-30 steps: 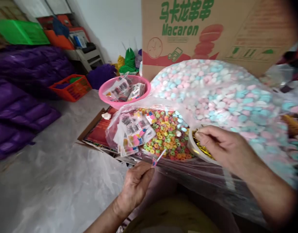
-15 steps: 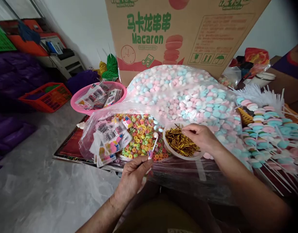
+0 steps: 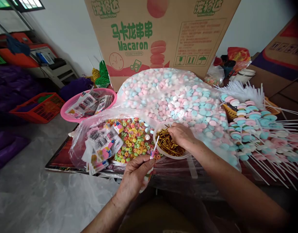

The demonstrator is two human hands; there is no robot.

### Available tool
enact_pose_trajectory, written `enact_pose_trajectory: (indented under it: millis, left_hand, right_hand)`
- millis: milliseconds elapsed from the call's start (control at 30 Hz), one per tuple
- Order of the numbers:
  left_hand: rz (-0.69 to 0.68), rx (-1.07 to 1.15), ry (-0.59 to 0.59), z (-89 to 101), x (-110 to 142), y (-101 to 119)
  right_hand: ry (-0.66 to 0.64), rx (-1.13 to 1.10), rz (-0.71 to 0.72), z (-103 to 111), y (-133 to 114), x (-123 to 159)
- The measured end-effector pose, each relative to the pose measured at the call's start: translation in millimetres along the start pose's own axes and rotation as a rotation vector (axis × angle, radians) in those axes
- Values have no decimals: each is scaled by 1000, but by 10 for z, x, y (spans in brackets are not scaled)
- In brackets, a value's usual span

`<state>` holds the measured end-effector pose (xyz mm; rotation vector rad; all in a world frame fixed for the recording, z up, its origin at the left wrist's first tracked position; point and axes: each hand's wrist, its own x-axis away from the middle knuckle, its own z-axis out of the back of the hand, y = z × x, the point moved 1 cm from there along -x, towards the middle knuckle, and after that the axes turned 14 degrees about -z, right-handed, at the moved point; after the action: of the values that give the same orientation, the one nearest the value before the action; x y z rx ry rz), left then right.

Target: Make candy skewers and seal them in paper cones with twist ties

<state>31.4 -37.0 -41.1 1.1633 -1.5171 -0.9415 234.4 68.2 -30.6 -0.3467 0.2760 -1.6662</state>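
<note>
My left hand is closed around a bagged candy stick. Its white stick points up and its printed wrapper bunches at my thumb; most of the candy is hidden by the fingers. My right hand has its fingertips pinched together at the far edge of a clear round tub. Gold twist ties fill that tub. Whether a tie is between the fingers is too small to tell. Left of the tub, colourful ring candies lie in clear plastic, with printed bags stacked on them.
A large clear bag of pastel candies lies behind the tub, against a Macaron carton. A pink basket holds more printed bags at left. Candy skewers on white sticks are piled at right. An orange crate sits on the floor.
The view has swung to the right, so things appear further left. The candy stick has shifted slightly against the ring candies. My right fingers remain pinched at the tub.
</note>
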Motion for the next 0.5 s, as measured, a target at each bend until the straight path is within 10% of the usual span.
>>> enact_pose_trajectory:
  millis: [267, 500]
  left_hand:
    - [-42, 207, -23, -3, -130, -43]
    - [20, 385, -219, -214, -190, 173]
  right_hand:
    - [183, -724, 50, 292, 263, 108]
    - [10, -1028, 201, 150, -235, 748]
